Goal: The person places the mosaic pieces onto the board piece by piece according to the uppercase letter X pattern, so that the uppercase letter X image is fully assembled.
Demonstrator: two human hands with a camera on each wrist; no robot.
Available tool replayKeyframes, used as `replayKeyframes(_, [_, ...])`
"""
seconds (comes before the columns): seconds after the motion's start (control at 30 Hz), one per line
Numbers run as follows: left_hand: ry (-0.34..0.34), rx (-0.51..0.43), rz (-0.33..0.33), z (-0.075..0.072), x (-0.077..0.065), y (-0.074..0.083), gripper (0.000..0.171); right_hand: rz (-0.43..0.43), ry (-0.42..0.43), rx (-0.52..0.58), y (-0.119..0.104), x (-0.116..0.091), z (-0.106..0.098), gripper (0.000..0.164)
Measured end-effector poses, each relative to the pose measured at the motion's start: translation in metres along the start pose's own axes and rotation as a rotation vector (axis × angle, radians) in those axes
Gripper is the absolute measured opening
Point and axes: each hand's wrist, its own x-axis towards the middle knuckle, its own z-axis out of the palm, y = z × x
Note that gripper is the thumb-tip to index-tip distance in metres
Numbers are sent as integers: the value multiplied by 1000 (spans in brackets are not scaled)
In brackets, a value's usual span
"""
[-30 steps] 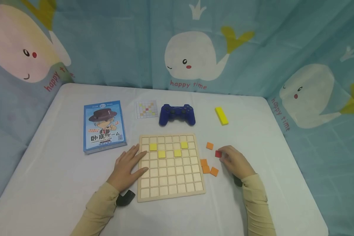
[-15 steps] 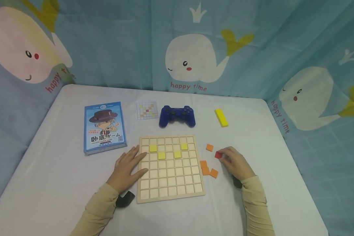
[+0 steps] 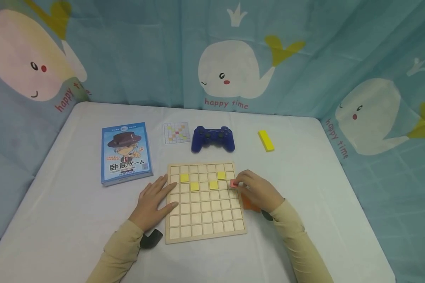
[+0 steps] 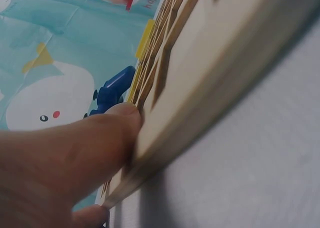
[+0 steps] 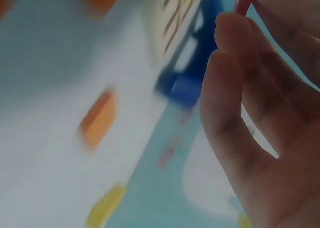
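A wooden grid board (image 3: 206,217) lies on the white table, with several yellow tiles (image 3: 194,186) set in its upper squares. My left hand (image 3: 150,206) rests along the board's left edge, fingers spread and fairly straight; the left wrist view has the thumb (image 4: 107,138) against the frame. Between thumb and fingertips my right hand (image 3: 260,190) pinches a small red tile (image 3: 233,183), held over the board's right edge. In the right wrist view that tile (image 5: 243,2) appears edge-on. Orange tiles (image 3: 249,203) lie right of the board, partly hidden under the right hand.
Behind the board lie a blue game controller (image 3: 213,138) and a printed pattern card (image 3: 176,133). A blue game box (image 3: 126,153) sits at the back left, a yellow block (image 3: 266,140) at the back right. A whale-print curtain (image 3: 145,55) hangs behind the table.
My right hand has lifted the red tile from beside the orange tiles and carried it left to the board's right edge. The left hand has stayed in place.
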Motion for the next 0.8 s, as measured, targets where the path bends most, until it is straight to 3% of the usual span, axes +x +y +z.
replayKeyframes(0.27, [-7, -2, -8, 1, 0, -1, 59, -87, -139, -8, -24, 32, 22, 13])
replayKeyframes(0.43, [-10, -4, -16, 0, 0, 0, 59, -163, -155, -25, -35, 42, 33, 11])
replayKeyframes(0.8, [-18, 13, -22, 0, 1, 1, 59, -189, -184, -54, -39, 50, 47, 11])
